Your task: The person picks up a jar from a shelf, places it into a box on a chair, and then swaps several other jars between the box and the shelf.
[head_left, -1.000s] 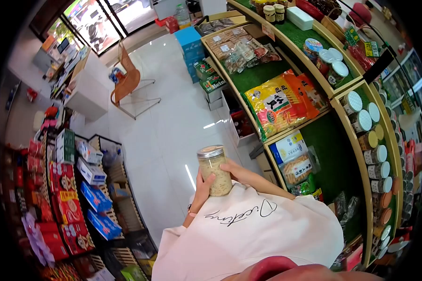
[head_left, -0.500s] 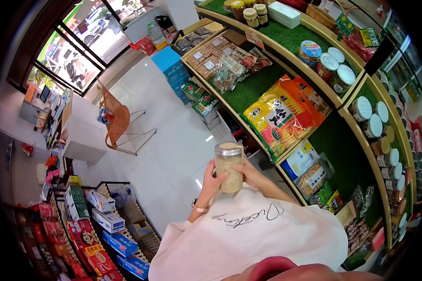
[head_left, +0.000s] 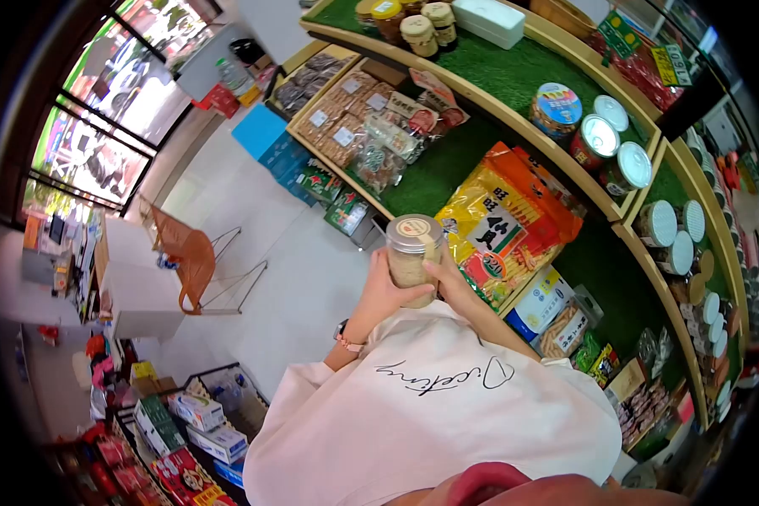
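A clear jar (head_left: pixel 412 268) with a silver screw lid and pale contents stands upright in front of my chest, held between both hands. A round label and a paper strip lie over its lid. My left hand (head_left: pixel 385 291) wraps the jar's left side, its thumb across the front; a watch and a pink band circle that wrist. On the other side, my right hand (head_left: pixel 452 282) grips the jar with its thumb near the lid's edge. Just behind the jar, a big yellow and orange snack bag (head_left: pixel 502 219) lies on the green shelf.
Curved wooden shelving (head_left: pixel 481 101) with jars, a white box (head_left: pixel 489 23) and packaged snacks fills the right side. An orange chair (head_left: pixel 196 266) stands on the tiled floor at left. Blue cartons (head_left: pixel 274 152) sit at the shelf's end. Racks of boxes (head_left: pixel 198 413) are at lower left.
My view has turned, so the shelves and chair sit further left. The jar has risen and come nearer the shelf edge in view, its lid tilted more toward me. Both hands keep holding it.
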The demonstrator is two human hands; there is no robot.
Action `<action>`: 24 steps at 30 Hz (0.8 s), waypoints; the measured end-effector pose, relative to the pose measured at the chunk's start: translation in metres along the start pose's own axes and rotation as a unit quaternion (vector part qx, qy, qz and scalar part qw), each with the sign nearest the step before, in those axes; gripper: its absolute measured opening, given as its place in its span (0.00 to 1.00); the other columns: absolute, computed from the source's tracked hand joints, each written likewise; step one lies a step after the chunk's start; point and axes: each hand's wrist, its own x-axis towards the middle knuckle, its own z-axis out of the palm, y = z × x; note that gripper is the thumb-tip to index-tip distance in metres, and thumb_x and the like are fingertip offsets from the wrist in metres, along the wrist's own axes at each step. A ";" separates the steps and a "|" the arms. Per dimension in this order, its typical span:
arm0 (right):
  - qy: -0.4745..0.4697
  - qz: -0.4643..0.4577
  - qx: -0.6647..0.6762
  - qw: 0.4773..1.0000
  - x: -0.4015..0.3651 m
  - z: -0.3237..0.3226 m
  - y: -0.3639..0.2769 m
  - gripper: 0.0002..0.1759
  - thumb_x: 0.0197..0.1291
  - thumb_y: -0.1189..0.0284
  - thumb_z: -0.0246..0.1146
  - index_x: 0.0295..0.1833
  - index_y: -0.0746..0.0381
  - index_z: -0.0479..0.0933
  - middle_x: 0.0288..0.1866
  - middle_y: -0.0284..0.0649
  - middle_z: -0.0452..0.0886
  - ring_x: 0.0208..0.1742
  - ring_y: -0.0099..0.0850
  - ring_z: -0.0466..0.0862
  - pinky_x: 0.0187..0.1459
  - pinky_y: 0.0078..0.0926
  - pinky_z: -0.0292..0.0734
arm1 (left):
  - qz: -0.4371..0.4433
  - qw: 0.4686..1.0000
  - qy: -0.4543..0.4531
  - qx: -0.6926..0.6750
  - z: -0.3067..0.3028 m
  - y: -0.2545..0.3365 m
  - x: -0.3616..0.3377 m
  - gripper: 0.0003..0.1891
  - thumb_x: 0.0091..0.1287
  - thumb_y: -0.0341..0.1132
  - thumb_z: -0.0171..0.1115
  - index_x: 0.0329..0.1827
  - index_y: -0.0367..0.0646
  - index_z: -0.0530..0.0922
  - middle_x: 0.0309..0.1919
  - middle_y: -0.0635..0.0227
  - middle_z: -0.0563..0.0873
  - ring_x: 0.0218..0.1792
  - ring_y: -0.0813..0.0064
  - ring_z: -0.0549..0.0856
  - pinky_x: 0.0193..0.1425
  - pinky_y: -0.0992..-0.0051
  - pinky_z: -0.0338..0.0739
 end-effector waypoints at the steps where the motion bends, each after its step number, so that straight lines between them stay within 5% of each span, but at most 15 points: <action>1: -0.006 -0.019 -0.016 1.000 0.005 -0.002 -0.004 0.44 0.58 0.65 0.59 0.73 0.63 0.42 0.71 0.47 0.53 0.73 0.35 0.52 0.71 0.30 0.46 | -0.005 1.000 -0.012 -0.015 -0.002 0.005 0.012 0.44 0.40 0.44 0.78 0.59 0.33 0.66 0.48 0.54 0.73 0.52 0.61 0.74 0.59 0.65 0.68; 7: 0.044 -0.176 -0.124 0.976 0.037 0.000 -0.031 0.50 0.59 0.65 0.60 0.74 0.65 0.33 0.73 0.50 0.47 0.75 0.36 0.47 0.71 0.31 0.43 | 0.047 0.988 -0.139 0.039 -0.017 0.024 0.103 0.45 0.36 0.44 0.79 0.58 0.34 0.67 0.51 0.55 0.76 0.53 0.62 0.77 0.59 0.67 0.70; 9: 0.085 -0.238 -0.240 0.937 0.050 -0.006 -0.051 0.54 0.55 0.60 0.65 0.74 0.66 0.34 0.72 0.54 0.48 0.74 0.41 0.51 0.71 0.33 0.46 | 0.033 0.983 -0.182 -0.012 -0.018 0.044 0.132 0.46 0.35 0.43 0.79 0.59 0.34 0.66 0.54 0.56 0.77 0.55 0.67 0.77 0.59 0.70 0.71; 11: 0.086 -0.216 -0.317 0.920 0.058 -0.014 -0.076 0.54 0.56 0.65 0.64 0.74 0.63 0.31 0.75 0.49 0.39 0.76 0.37 0.42 0.72 0.34 0.40 | 0.053 0.967 -0.235 -0.080 -0.015 0.027 0.171 0.44 0.37 0.38 0.80 0.59 0.34 0.66 0.54 0.60 0.78 0.54 0.73 0.77 0.59 0.71 0.71; 13: 0.126 -0.240 -0.367 0.890 0.070 -0.020 -0.108 0.53 0.55 0.62 0.65 0.74 0.64 0.36 0.74 0.50 0.45 0.75 0.38 0.47 0.72 0.34 0.42 | 0.079 0.948 -0.282 -0.121 -0.008 0.033 0.212 0.43 0.38 0.34 0.79 0.59 0.34 0.66 0.53 0.61 0.78 0.53 0.73 0.77 0.58 0.71 0.71; 15: 0.178 -0.293 -0.326 0.881 0.090 -0.029 -0.133 0.48 0.56 0.62 0.64 0.74 0.65 0.43 0.73 0.50 0.52 0.74 0.37 0.52 0.72 0.33 0.44 | 0.152 0.946 -0.272 -0.088 0.006 0.048 0.255 0.41 0.37 0.33 0.79 0.57 0.35 0.68 0.51 0.61 0.79 0.51 0.73 0.78 0.57 0.72 0.73; 16: 0.227 -0.321 -0.314 0.864 0.103 -0.034 -0.142 0.46 0.56 0.59 0.64 0.72 0.69 0.49 0.68 0.54 0.61 0.69 0.39 0.62 0.68 0.34 0.55 | 0.223 0.941 -0.249 -0.043 0.011 0.063 0.274 0.39 0.38 0.33 0.79 0.56 0.36 0.69 0.49 0.60 0.80 0.51 0.72 0.79 0.56 0.71 0.73; 18: 0.247 -0.338 -0.295 0.859 0.124 -0.049 -0.167 0.43 0.60 0.58 0.61 0.71 0.70 0.50 0.67 0.52 0.63 0.67 0.35 0.64 0.67 0.30 0.56 | 0.306 0.926 -0.220 -0.034 0.024 0.090 0.310 0.41 0.37 0.33 0.80 0.57 0.37 0.68 0.49 0.60 0.80 0.51 0.70 0.80 0.56 0.71 0.74; 24: 0.319 -0.350 -0.300 0.828 0.163 -0.073 -0.229 0.38 0.65 0.54 0.53 0.70 0.70 0.55 0.62 0.46 0.70 0.60 0.28 0.71 0.60 0.22 0.63 | 0.353 0.898 -0.253 -0.076 0.074 0.105 0.421 0.42 0.39 0.36 0.80 0.58 0.39 0.67 0.52 0.62 0.79 0.52 0.71 0.79 0.57 0.71 0.73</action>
